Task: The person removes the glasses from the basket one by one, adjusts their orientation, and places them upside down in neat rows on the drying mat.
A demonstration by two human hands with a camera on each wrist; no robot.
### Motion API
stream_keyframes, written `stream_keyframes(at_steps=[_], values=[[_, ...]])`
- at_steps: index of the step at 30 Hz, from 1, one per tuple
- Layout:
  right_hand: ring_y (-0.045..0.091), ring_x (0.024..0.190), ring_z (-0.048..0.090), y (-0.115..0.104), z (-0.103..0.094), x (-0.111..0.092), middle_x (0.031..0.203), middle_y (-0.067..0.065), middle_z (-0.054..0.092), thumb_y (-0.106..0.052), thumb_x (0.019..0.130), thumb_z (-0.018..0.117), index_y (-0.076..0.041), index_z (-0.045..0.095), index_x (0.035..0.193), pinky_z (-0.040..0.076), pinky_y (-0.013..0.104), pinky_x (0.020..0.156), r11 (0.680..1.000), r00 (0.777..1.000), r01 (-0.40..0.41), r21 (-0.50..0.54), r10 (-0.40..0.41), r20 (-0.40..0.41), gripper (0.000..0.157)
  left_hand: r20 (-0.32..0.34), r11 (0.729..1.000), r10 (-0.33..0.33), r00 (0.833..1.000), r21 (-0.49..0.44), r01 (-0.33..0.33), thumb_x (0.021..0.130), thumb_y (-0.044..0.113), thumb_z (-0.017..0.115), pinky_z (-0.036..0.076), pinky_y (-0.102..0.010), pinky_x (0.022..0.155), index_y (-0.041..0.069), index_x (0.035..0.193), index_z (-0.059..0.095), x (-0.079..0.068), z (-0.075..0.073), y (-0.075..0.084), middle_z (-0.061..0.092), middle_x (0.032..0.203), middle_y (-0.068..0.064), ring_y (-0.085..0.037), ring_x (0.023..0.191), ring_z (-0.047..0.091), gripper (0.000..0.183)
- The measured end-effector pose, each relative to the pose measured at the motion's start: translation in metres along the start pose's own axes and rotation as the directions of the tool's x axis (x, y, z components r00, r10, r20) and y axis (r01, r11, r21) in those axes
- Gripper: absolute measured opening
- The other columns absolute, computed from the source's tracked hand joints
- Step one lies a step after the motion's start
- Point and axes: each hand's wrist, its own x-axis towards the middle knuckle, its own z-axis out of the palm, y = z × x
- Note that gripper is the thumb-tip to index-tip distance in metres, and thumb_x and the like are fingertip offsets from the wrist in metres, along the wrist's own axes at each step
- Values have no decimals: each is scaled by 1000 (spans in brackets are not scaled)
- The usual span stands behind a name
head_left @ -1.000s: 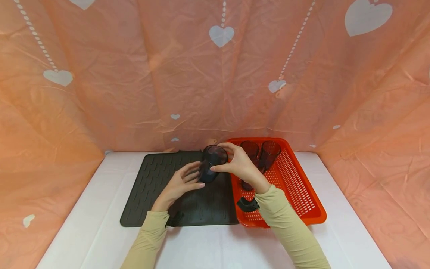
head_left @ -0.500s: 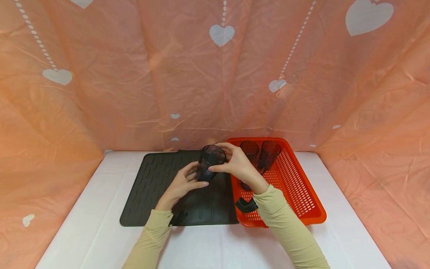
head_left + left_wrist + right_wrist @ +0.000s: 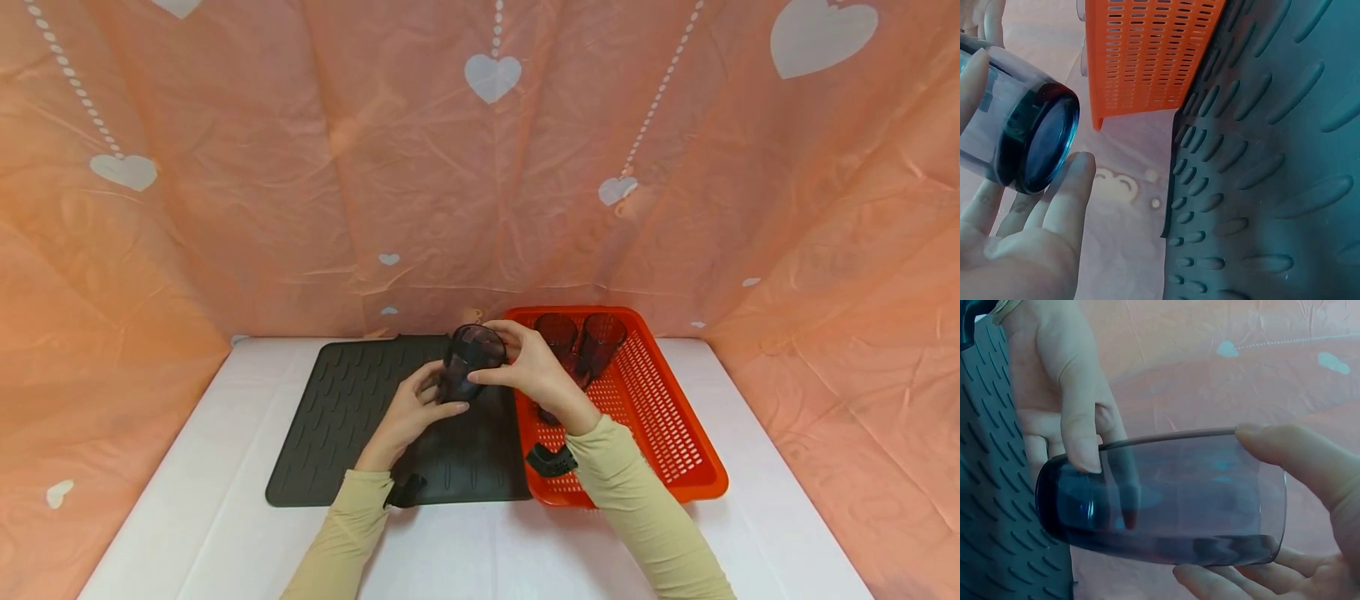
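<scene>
A dark, see-through drinking glass (image 3: 471,354) is held tilted between both hands, raised above the right part of a dark ridged mat (image 3: 341,425). My left hand (image 3: 403,417) holds it near the thick base; in the right wrist view the thumb of this left hand (image 3: 1066,381) lies on the near side and fingers show through behind. My right hand (image 3: 536,373) grips the same glass near its rim, thumb on one side and fingers on the other. In the left wrist view the bluish base of the glass (image 3: 1050,140) points towards the mat.
Right of the mat stands a red-orange plastic basket (image 3: 697,454) with several similar glasses in its left and back part, such as one glass (image 3: 602,337) at the back. Both sit on a white-covered table (image 3: 202,508). A peach curtain (image 3: 420,192) with white hearts surrounds the back and sides.
My left hand has moved slightly right, its fingers going from spread beside the glass to around its base. The glass has shifted a little left. My right hand keeps its grip.
</scene>
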Motion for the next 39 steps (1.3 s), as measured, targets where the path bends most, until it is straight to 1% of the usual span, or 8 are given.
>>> stream_keyframes(at_steps=[5, 8, 10, 18, 23, 28, 35, 39], values=[[28, 111, 60, 5, -3, 2, 127, 12, 57, -3, 76, 80, -6, 48, 135, 51, 38, 89, 997, 999, -23, 68, 21, 27, 67, -27, 1000, -10, 1000, 9, 10, 78, 5, 79, 41, -51, 100, 12, 138, 47, 6, -3, -13, 45, 141, -13, -33, 126, 47, 69], [29, 113, 59, 8, -5, 2, 128, 13, 56, -3, 77, 80, -6, 47, 136, 50, 39, 91, 996, 998, -37, 86, 33, 47, 68, -46, 1000, -15, 999, -5, 15, 76, 5, 81, 40, -51, 100, 15, 137, 49, 12, -5, -26, 45, 141, -11, -32, 126, 47, 70], [29, 115, 57, 9, -7, 2, 130, 12, 55, -4, 77, 80, -7, 46, 137, 49, 40, 92, 995, 997, -48, 82, 43, 57, 69, -61, 1000, -14, 998, -11, 14, 74, 6, 83, 42, -51, 99, 16, 136, 51, 13, -5, -28, 47, 139, -10, -31, 125, 49, 71], [26, 118, 54, 11, -13, 4, 132, 11, 53, -3, 82, 75, -7, 40, 139, 46, 41, 97, 991, 990, -96, 96, 85, 113, 67, -117, 1000, -22, 993, -11, 21, 68, 14, 88, 45, -49, 96, 19, 131, 55, 7, -7, -26, 53, 132, -6, -26, 117, 56, 71], [27, 122, 50, 13, -16, 3, 137, 11, 48, -9, 83, 75, -6, 38, 141, 41, 44, 101, 993, 986, -111, 39, 105, 131, 68, -131, 999, -35, 991, -37, 30, 67, 14, 88, 45, -47, 95, 20, 130, 57, 5, -11, -25, 54, 131, -5, -26, 112, 58, 71], [32, 125, 47, 15, -20, 0, 141, 12, 44, -10, 84, 74, -7, 40, 141, 40, 47, 102, 993, 984, -115, 6, 113, 141, 66, -138, 996, -39, 990, -80, 28, 70, 9, 86, 45, -42, 94, 14, 130, 57, 3, -17, -25, 54, 130, -6, -27, 111, 57, 67], [28, 122, 50, 18, -19, -2, 135, 10, 48, -13, 83, 76, -11, 43, 140, 44, 43, 98, 986, 976, -162, -42, 166, 140, 66, -158, 987, -7, 987, -161, -19, 70, 2, 84, 50, -34, 86, 7, 129, 59, 0, -23, -22, 54, 127, -11, -29, 107, 56, 64], [29, 121, 49, 19, -19, -4, 134, 12, 48, -13, 84, 75, -10, 43, 141, 45, 42, 98, 987, 976, -150, -51, 156, 155, 65, -147, 979, 8, 989, -199, -38, 71, -1, 83, 53, -33, 81, 6, 128, 58, -1, -25, -20, 52, 126, -13, -28, 104, 56, 63]])
